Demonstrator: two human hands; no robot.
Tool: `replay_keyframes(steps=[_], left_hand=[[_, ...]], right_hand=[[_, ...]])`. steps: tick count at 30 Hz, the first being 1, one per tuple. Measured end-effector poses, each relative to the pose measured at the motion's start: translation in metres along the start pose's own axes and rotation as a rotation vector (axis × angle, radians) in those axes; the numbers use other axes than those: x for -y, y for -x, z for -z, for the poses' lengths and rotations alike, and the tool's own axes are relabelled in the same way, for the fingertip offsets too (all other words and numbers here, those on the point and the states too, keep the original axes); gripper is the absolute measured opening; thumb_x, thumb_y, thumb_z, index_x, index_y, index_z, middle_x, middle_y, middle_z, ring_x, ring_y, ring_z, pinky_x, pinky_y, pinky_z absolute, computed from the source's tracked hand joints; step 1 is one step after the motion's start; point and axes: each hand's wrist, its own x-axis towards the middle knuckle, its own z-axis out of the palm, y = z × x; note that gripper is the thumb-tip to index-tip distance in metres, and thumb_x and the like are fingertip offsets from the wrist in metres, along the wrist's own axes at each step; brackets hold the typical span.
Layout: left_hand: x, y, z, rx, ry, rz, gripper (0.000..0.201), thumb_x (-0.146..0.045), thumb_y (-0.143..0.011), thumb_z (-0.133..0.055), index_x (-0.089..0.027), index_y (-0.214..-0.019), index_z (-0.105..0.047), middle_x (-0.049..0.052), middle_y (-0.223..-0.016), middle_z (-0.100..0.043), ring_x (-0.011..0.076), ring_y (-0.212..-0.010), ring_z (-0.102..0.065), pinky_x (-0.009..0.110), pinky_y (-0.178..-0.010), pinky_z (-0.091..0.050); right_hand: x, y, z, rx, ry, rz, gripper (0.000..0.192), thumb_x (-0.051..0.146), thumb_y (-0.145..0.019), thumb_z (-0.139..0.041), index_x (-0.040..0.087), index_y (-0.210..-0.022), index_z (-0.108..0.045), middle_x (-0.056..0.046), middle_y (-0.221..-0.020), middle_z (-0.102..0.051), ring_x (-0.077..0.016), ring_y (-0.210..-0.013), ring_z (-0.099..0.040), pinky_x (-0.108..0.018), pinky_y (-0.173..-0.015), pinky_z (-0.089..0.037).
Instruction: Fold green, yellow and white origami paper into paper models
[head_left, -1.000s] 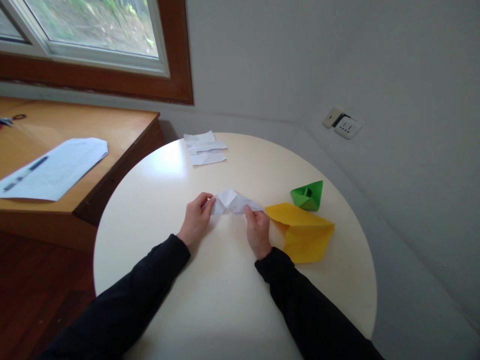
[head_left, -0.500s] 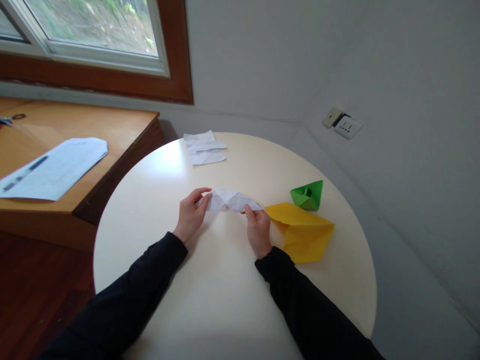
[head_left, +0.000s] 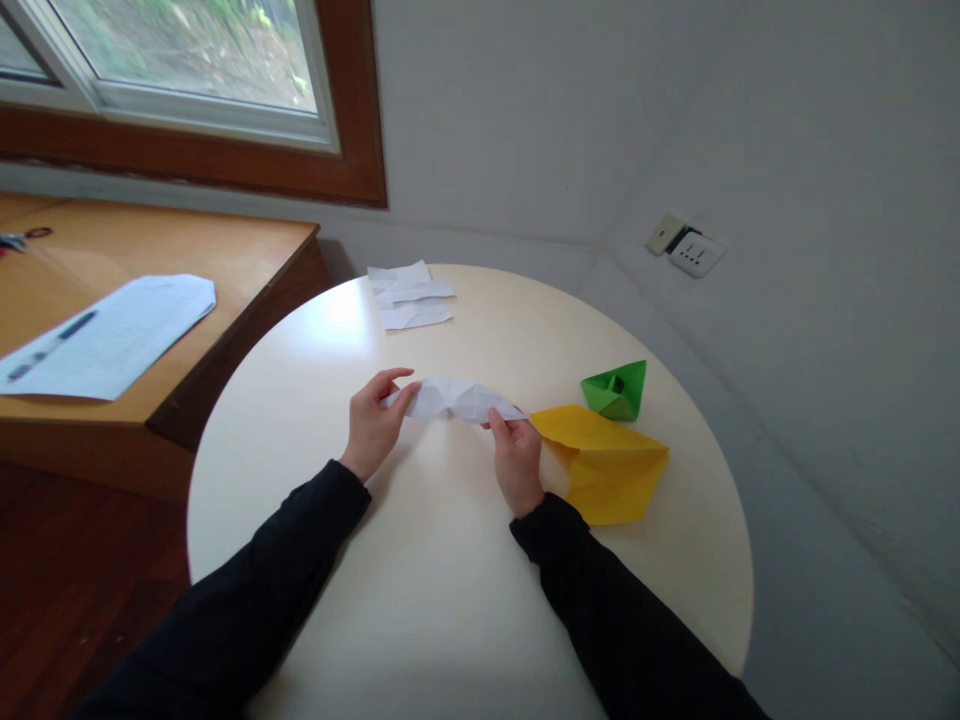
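A folded white paper [head_left: 450, 398] with several creases stretches between my two hands, just above the round white table [head_left: 442, 600]. My left hand [head_left: 375, 422] pinches its left end with the thumb, while the index finger reaches along the top. My right hand [head_left: 517, 455] grips the paper's right end, thumb on top and the other fingers underneath. Close beside my right hand lies a folded yellow paper [head_left: 611, 470]. Behind that sits a green paper boat [head_left: 616, 390].
White paper pieces [head_left: 411, 296] lie at the table's far edge. On the wooden desk [head_left: 247, 240] to the left are a white sheet [head_left: 142, 335], a pen [head_left: 52, 347] and scissors [head_left: 26, 238]. A wall socket [head_left: 697, 253] is at the right.
My left hand has slid slightly left and up along the white paper's left end. My right hand and the other papers have stayed in place.
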Motion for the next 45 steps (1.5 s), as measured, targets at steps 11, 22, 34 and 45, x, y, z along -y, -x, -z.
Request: replay_keyframes(steps=[11, 22, 34, 45], left_hand=[[0.0016, -0.0049, 0.0018, -0.031, 0.1, 0.05, 0.014, -0.028, -0.072, -0.064, -0.017, -0.081, -0.063, -0.008, -0.046, -0.041, 0.0078, -0.04, -0.041, 0.021, -0.043, -0.032], [0.0038, -0.007, 0.0025, -0.051, 0.159, 0.075, 0.013, -0.027, -0.074, -0.064, -0.016, -0.082, -0.064, -0.008, -0.046, -0.042, 0.0072, -0.039, -0.043, 0.02, -0.041, -0.034], [0.002, -0.0088, 0.0045, -0.077, 0.166, 0.092, 0.015, -0.028, -0.072, -0.065, -0.016, -0.08, -0.063, -0.008, -0.047, -0.043, 0.007, -0.04, -0.043, 0.019, -0.04, -0.035], [0.0014, -0.0099, 0.006, -0.083, 0.169, 0.087, 0.016, -0.028, -0.071, -0.066, -0.016, -0.081, -0.062, -0.008, -0.047, -0.043, 0.007, -0.041, -0.043, 0.019, -0.041, -0.036]], right_hand=[[-0.0015, 0.0003, 0.0015, 0.014, 0.011, 0.024, 0.025, 0.038, -0.078, -0.054, 0.017, -0.066, -0.059, -0.001, -0.067, -0.059, -0.0151, -0.067, -0.057, -0.027, -0.065, -0.044], [0.0004, 0.0004, 0.0019, 0.014, 0.027, 0.019, 0.023, 0.037, -0.077, -0.054, 0.018, -0.064, -0.054, 0.001, -0.062, -0.059, -0.0142, -0.064, -0.055, -0.027, -0.064, -0.042], [-0.0008, 0.0001, 0.0017, 0.015, 0.041, 0.039, 0.023, 0.036, -0.077, -0.053, 0.019, -0.062, -0.053, 0.001, -0.061, -0.059, -0.0143, -0.062, -0.055, -0.027, -0.064, -0.041], [0.0022, 0.0007, 0.0017, 0.025, 0.044, 0.028, 0.022, 0.036, -0.077, -0.053, 0.018, -0.064, -0.054, 0.001, -0.062, -0.059, -0.0144, -0.063, -0.054, -0.027, -0.063, -0.041]])
